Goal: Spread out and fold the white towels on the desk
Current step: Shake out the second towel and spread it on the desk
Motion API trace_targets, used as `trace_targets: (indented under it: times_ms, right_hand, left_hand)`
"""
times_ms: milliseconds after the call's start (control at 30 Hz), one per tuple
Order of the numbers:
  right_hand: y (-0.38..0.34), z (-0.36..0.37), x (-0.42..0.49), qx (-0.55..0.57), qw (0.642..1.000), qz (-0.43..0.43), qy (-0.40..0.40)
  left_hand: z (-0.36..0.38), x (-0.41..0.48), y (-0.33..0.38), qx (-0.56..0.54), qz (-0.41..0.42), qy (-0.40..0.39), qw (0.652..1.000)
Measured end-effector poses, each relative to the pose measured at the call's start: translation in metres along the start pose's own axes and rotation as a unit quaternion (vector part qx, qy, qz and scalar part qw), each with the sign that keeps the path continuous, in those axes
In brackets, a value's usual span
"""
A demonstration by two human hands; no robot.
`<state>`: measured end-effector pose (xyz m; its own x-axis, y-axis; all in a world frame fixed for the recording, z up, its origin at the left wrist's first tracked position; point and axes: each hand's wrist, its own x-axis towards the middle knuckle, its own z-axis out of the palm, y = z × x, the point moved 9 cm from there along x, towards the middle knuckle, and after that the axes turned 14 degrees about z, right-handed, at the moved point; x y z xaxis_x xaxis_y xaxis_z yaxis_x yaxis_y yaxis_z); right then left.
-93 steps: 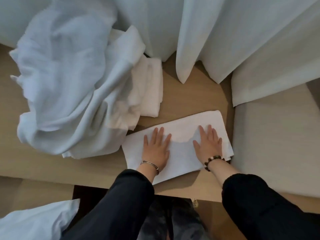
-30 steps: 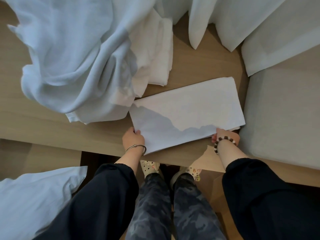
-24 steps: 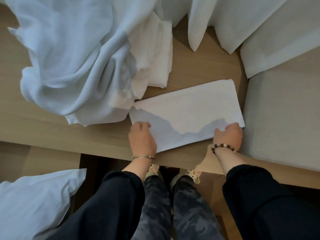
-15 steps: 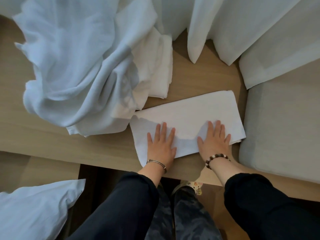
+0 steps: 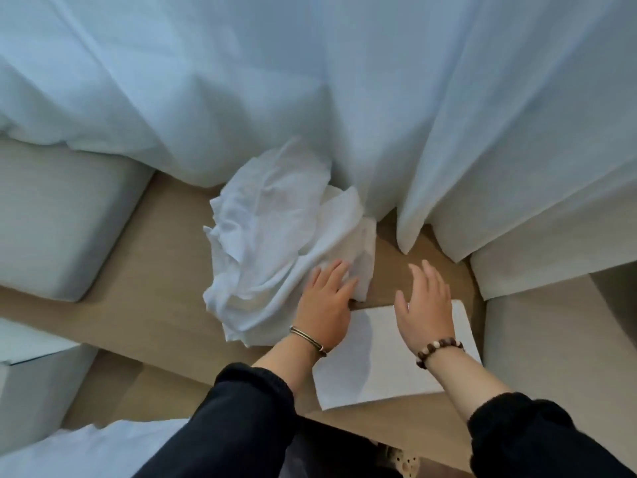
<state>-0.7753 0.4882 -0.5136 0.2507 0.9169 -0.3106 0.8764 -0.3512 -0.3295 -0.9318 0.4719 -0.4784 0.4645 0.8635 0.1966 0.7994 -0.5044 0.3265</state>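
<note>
Desk [image 5: 165,270]: your left hand [image 5: 325,301] rests straight fingers on the crumpled towels [image 5: 272,236] at centre; your right hand [image 5: 425,305], fingers spread, hovers over the folded towel [image 5: 375,367], lower right.

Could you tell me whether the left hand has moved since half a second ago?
Yes. The left hand has come off the folded towel, going forward and leftward, and its fingers now touch the crumpled towel.
</note>
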Motion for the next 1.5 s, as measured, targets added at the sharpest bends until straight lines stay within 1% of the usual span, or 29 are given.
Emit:
trace_targets:
  times_ms: [33,100,167,200,267,333,433,500,533,600,700,800,900,967,1000,1067,1100,1133,1167,1200,1233,1267,1333,1400,1467,1500]
  right_hand:
    - [-0.017,-0.006,0.001,0.004,1.000,-0.006,0.002]
    - [-0.053,-0.014,0.002,0.016,1.000,-0.016,0.005]
    - [-0.090,-0.012,0.002,0.052,0.998,-0.027,-0.013]
    - [-0.108,-0.006,0.001,0.081,0.996,-0.036,-0.032]
    - [-0.139,0.014,0.000,0.129,0.987,-0.033,-0.094]
    - [-0.159,0.042,0.002,0.136,0.978,-0.004,-0.159]
    - [-0.177,0.081,0.006,0.168,0.957,0.047,-0.233]
    - [-0.181,0.101,0.009,0.214,0.931,0.121,-0.269]
    - [-0.181,0.110,0.011,0.224,0.923,0.155,-0.271]
    - [-0.181,0.119,0.018,0.232,0.918,0.204,-0.249]
    - [-0.180,0.118,0.028,0.226,0.918,0.262,-0.193]
    - [-0.183,0.108,0.029,0.175,0.931,0.283,-0.151]
    - [-0.191,0.079,0.027,0.221,0.939,0.250,-0.080]
    - [-0.196,0.049,0.027,0.231,0.955,0.187,-0.011]
    - [-0.199,0.035,0.028,0.244,0.957,0.156,0.001]
    - [-0.201,0.014,0.030,0.302,0.945,0.128,-0.020]
    - [-0.202,0.005,0.030,0.345,0.931,0.116,-0.042]
    - [-0.203,-0.004,0.029,0.396,0.908,0.114,-0.071]
    - [-0.205,-0.012,0.027,0.448,0.881,0.119,-0.098]
    - [-0.207,-0.023,0.026,0.475,0.864,0.120,-0.114]
    - [-0.210,-0.036,0.023,0.483,0.860,0.115,-0.117]
    - [-0.214,-0.051,0.021,0.479,0.864,0.106,-0.113]
    - [-0.221,-0.076,0.016,0.483,0.864,0.091,-0.112]
    - [-0.230,-0.107,0.009,0.504,0.854,0.078,-0.104]
    - [-0.236,-0.140,0.001,0.522,0.845,0.073,-0.095]
    - [-0.238,-0.157,-0.002,0.522,0.846,0.068,-0.084]
  left_hand:
    - [-0.017,0.001,-0.015,0.013,-0.011,0.016,1.000]
    - [-0.043,-0.002,-0.054,0.016,-0.068,0.020,0.997]
    - [-0.051,-0.010,-0.104,0.025,-0.160,-0.026,0.986]
    - [-0.054,-0.018,-0.130,0.037,-0.207,-0.051,0.976]
    - [-0.056,-0.033,-0.173,0.030,-0.289,-0.072,0.954]
    - [-0.051,-0.047,-0.204,-0.009,-0.337,-0.084,0.938]
    - [-0.026,-0.052,-0.226,-0.119,-0.313,-0.127,0.934]
    - [-0.011,-0.054,-0.231,-0.187,-0.293,-0.160,0.924]
    - [-0.007,-0.054,-0.233,-0.202,-0.286,-0.173,0.921]
    - [-0.004,-0.053,-0.239,-0.210,-0.281,-0.172,0.920]
    - [-0.010,-0.050,-0.246,-0.216,-0.288,-0.129,0.924]
    - [-0.018,-0.047,-0.247,-0.261,-0.303,-0.079,0.913]
    - [-0.030,-0.044,-0.249,-0.298,-0.329,-0.022,0.896]
    - [-0.045,-0.039,-0.251,-0.307,-0.333,0.028,0.891]
    - [-0.055,-0.036,-0.252,-0.309,-0.329,0.049,0.891]
    - [-0.072,-0.025,-0.245,-0.326,-0.314,0.064,0.889]
    - [-0.081,-0.017,-0.239,-0.344,-0.302,0.062,0.887]
    - [-0.088,-0.009,-0.230,-0.367,-0.285,0.052,0.884]
    - [-0.095,0.000,-0.218,-0.386,-0.264,0.031,0.883]
    - [-0.099,0.010,-0.207,-0.385,-0.232,-0.004,0.893]
    - [-0.103,0.020,-0.195,-0.354,-0.189,-0.051,0.914]
    - [-0.108,0.029,-0.184,-0.307,-0.143,-0.096,0.936]
    - [-0.122,0.045,-0.164,-0.225,-0.065,-0.141,0.962]
    - [-0.141,0.061,-0.150,-0.195,-0.037,-0.136,0.971]
    - [-0.167,0.078,-0.138,-0.190,-0.036,-0.101,0.976]
    - [-0.181,0.086,-0.132,-0.188,-0.036,-0.086,0.978]
